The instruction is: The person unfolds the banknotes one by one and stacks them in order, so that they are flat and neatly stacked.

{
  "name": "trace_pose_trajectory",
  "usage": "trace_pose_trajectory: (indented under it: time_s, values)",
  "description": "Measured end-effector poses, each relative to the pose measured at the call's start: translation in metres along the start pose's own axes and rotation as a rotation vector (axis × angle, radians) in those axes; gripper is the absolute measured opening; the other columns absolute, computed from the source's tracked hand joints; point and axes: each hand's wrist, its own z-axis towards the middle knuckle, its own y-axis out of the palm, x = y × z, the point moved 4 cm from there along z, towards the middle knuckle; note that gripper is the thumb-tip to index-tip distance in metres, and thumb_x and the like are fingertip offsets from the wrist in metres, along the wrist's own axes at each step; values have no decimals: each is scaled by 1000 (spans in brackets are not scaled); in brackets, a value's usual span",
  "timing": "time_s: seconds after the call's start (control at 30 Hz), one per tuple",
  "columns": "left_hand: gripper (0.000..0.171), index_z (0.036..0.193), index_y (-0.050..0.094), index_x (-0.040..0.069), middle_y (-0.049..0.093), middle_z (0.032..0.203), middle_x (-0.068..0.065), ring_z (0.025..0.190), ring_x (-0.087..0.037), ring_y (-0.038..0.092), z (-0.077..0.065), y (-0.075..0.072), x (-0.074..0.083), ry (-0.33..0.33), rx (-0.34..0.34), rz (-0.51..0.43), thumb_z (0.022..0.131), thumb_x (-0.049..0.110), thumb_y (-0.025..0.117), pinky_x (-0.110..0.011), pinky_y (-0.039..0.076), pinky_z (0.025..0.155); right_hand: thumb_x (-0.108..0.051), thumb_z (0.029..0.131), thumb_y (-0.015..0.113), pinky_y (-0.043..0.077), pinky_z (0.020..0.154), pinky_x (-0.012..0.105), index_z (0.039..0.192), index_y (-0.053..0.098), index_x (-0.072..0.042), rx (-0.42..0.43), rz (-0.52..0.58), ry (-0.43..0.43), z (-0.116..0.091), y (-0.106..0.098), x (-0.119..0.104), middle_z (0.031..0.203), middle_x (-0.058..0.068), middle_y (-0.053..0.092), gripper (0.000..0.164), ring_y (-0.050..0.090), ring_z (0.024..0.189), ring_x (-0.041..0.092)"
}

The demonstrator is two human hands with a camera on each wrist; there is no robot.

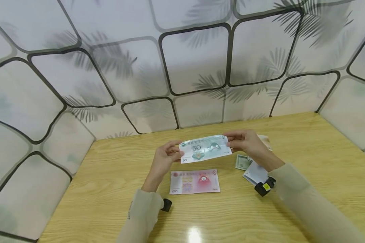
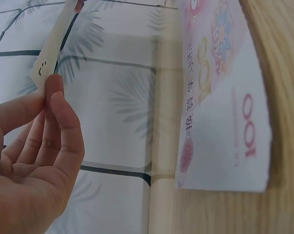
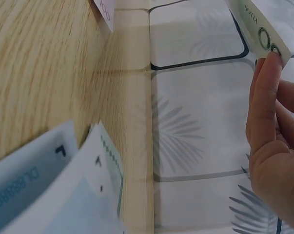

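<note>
A green-and-white 50 play banknote (image 1: 205,148) is stretched between both hands, raised over the wooden table and facing the head camera. My left hand (image 1: 166,156) pinches its left end between thumb and fingers; the left wrist view shows that pinch on the note's edge (image 2: 51,53). At the opposite end, my right hand (image 1: 246,143) pinches the right edge, seen also in the right wrist view with the note's corner (image 3: 264,36). Below the raised note, a pink 100 play banknote (image 1: 194,181) lies flat on the table.
Under my right forearm lie several loose notes, among them a small green one (image 1: 242,162) and a folded pale one (image 1: 255,172). A beige note (image 1: 265,141) shows behind the right hand. A patterned wall (image 1: 197,60) borders the wooden table (image 1: 109,189) at the back.
</note>
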Motion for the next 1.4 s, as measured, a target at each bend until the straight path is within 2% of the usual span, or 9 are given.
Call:
trace_pose_trajectory:
  time_s: [0.37,0.6,0.77,0.83,1.03,1.2,1.4]
  values:
    - [30,122,66,-10,71,91,-12,73,-14,69,-2,-6,0,16,-4,-1,92,-10,67,-34,61,74,9,97,59,58,74,24,132,51,22,-12,20,-6,0,7,-1,93,-4,71,38,66,81,8]
    - [34,125,66,-6,70,90,-11,72,-15,68,-8,-15,1,9,23,27,91,-10,68,-41,61,77,6,97,62,59,72,26,130,54,20,-20,14,5,1,16,2,93,0,66,37,64,78,10]
    - [37,130,63,-4,68,91,-9,74,-14,67,-12,-13,-4,-5,-33,48,93,-8,67,-48,60,81,5,97,62,60,73,31,133,52,18,-34,-20,19,-8,16,8,94,1,63,39,64,78,12]
    - [36,130,63,-4,68,93,-10,76,-14,67,-13,-14,-5,6,-48,65,94,-6,67,-47,60,82,6,98,61,60,73,32,133,52,17,-43,-13,18,-10,16,8,94,1,62,38,64,78,13]
    - [31,124,66,-6,68,91,-11,76,-18,68,-17,-22,-5,16,0,94,93,-9,66,-42,61,78,7,97,61,60,73,33,131,53,17,-101,42,5,-7,25,9,96,1,62,36,64,77,14]
    - [34,128,64,-7,68,91,-10,75,-16,68,-20,-23,-6,-13,-21,85,93,-10,66,-38,61,77,6,98,60,60,73,34,133,50,19,-104,38,29,-9,27,10,95,4,61,38,64,76,14]
    - [34,128,63,-9,70,92,-11,74,-16,68,-22,-22,-4,-2,-31,95,94,-9,64,-41,61,77,5,98,60,61,72,34,134,47,21,-104,30,25,-12,26,12,94,6,63,41,65,75,14]
